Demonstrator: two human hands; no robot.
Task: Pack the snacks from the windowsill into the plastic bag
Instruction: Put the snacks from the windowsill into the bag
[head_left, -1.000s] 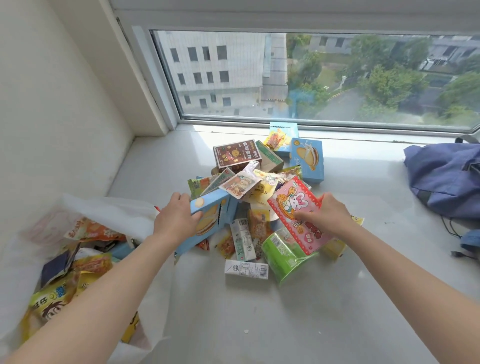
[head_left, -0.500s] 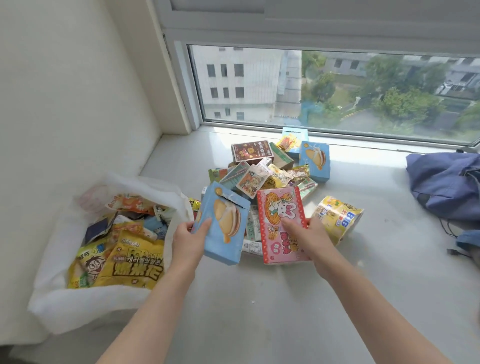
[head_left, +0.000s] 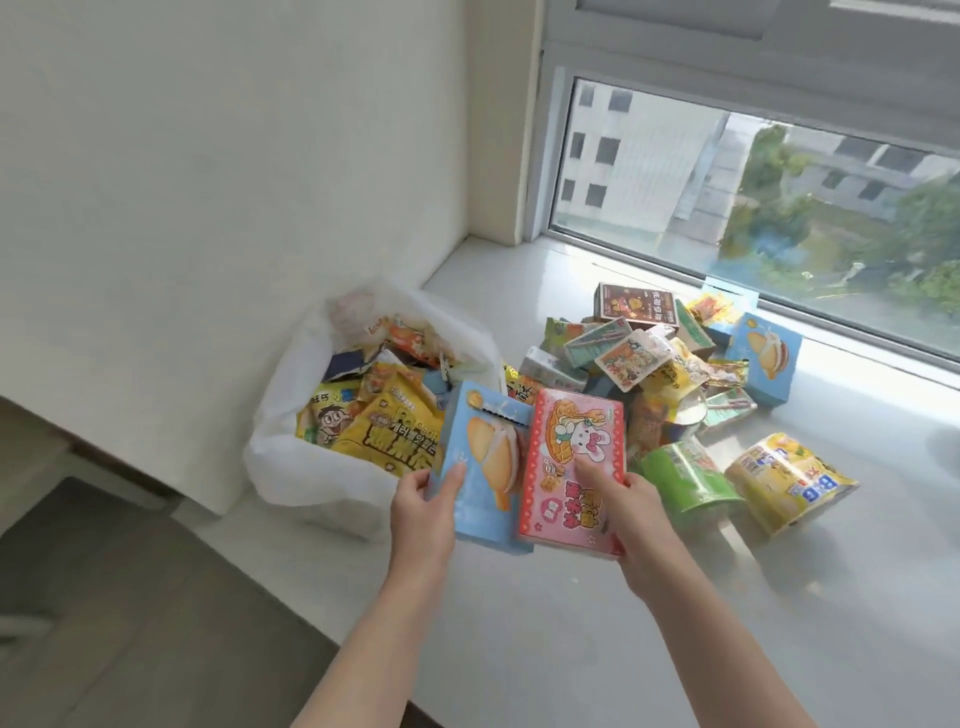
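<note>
The blue box (head_left: 480, 462) and the pink box (head_left: 571, 467) are held side by side, edges touching, above the windowsill (head_left: 571, 623), just beside the plastic bag (head_left: 291, 478). The left hand (head_left: 423, 512) grips the blue box at its lower edge. The right hand (head_left: 631, 512) grips the pink box, one finger across its face. The bag mouth, at 10 o'clock, is open and well filled. Recommended: carry both boxes over the near rim, lay them flat on the packets, then release. The remaining pile (head_left: 649, 364) lies at 1 o'clock.
</note>
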